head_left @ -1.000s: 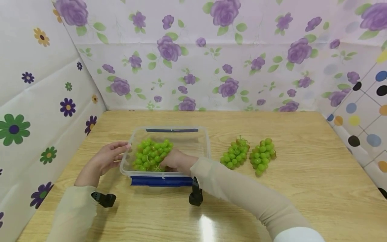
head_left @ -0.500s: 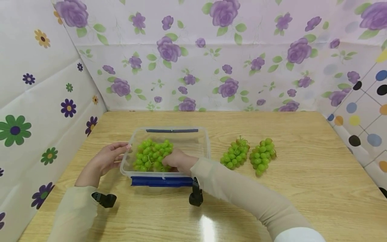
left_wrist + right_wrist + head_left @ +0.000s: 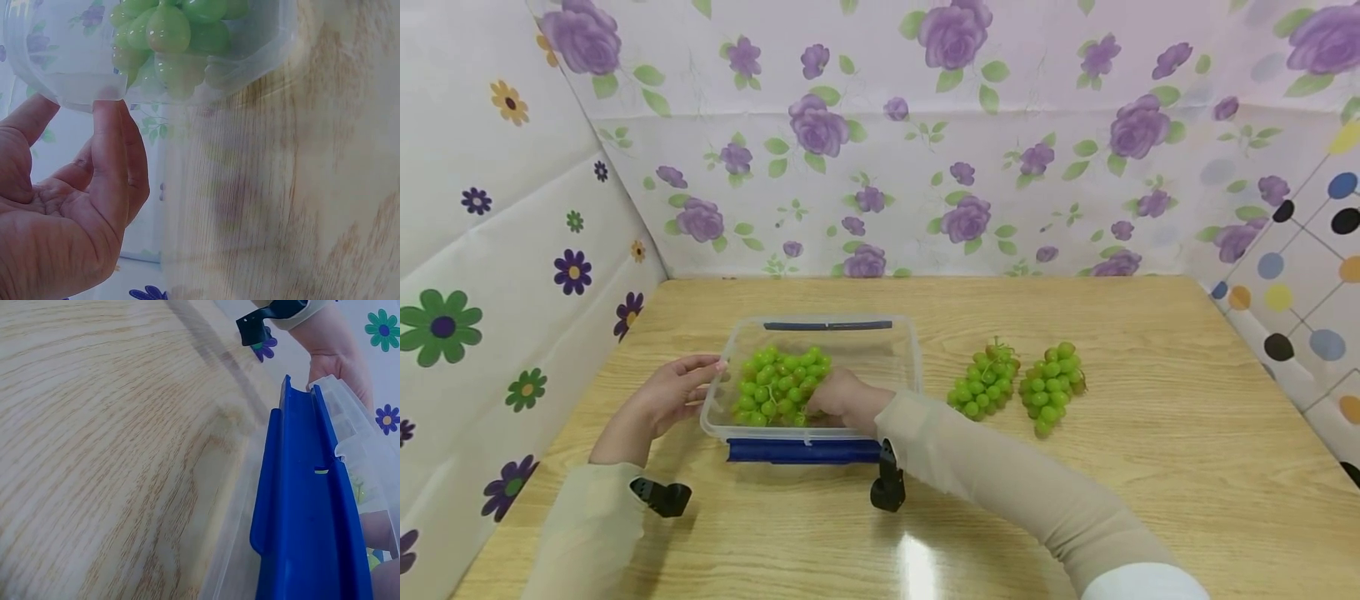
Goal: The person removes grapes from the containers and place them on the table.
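Observation:
In the head view a clear plastic container [image 3: 897, 354] with a blue latch [image 3: 805, 451] stands left of centre on the table. Green grape bunches [image 3: 769, 382] lie in its left half. My left hand [image 3: 666, 398] holds the container's left side, thumb at the rim [image 3: 87, 87] and fingers against the outer wall. My right hand [image 3: 844, 398] reaches over the front rim and pinches grapes at the near side of the pile; its fingertips are mostly hidden. Through the plastic, part of my right hand [image 3: 377, 530] shows in the right wrist view.
Two more grape bunches, one with its stem up [image 3: 985, 383] and one further right [image 3: 1051, 387], lie on the wooden table [image 3: 1150, 467] right of the container. A floral sheet [image 3: 880, 192] hangs along the back edge, with patterned sheets at both sides.
The grapes by my right fingers have shifted slightly and the stem there has moved right. My right hand has moved a little right inside the container. The left hand stays at the container.

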Tool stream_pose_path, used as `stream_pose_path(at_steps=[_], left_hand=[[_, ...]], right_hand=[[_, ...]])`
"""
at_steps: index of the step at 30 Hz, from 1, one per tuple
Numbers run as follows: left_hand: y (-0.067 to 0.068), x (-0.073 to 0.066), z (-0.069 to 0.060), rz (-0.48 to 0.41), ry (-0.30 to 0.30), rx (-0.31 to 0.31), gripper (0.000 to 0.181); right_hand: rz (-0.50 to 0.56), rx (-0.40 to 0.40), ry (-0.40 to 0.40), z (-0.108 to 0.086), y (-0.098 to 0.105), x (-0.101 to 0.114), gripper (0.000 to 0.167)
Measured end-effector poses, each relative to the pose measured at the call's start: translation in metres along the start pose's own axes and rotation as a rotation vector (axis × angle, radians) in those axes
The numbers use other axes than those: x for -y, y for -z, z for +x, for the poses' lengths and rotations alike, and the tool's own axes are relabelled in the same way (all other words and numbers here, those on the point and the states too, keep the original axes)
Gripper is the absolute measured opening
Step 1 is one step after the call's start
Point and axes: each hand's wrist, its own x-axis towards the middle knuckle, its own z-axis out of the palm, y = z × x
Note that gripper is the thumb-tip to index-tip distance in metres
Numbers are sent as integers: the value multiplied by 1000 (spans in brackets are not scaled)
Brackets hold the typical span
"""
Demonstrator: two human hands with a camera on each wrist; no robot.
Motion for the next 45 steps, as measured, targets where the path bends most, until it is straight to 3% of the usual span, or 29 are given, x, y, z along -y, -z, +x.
stream_pose_path(at_steps=[6, 10, 15, 24, 32, 39, 45], left_hand=[[-2, 1, 1, 10, 9, 2, 75], [-3, 4, 2, 13, 12, -1, 75], [-5, 8, 3, 2, 18, -6, 75], [-6, 4, 1, 22, 8, -11, 74], [-5, -1, 2, 38, 2, -7, 76], [-4, 0, 1, 26, 6, -10, 76], [-3, 0, 1, 10, 7, -17, 75]], right_hand=[[25, -16, 26, -2, 0, -2, 24], [104, 1, 28, -2, 1, -4, 29], [128, -1, 48, -3, 1, -6, 28], [125, -30, 107, -6, 4, -5, 32], [50, -75, 139, -8, 9, -1, 38], [104, -72, 161, -7, 10, 0, 44], [89, -55, 187, -8, 12, 1, 47]])
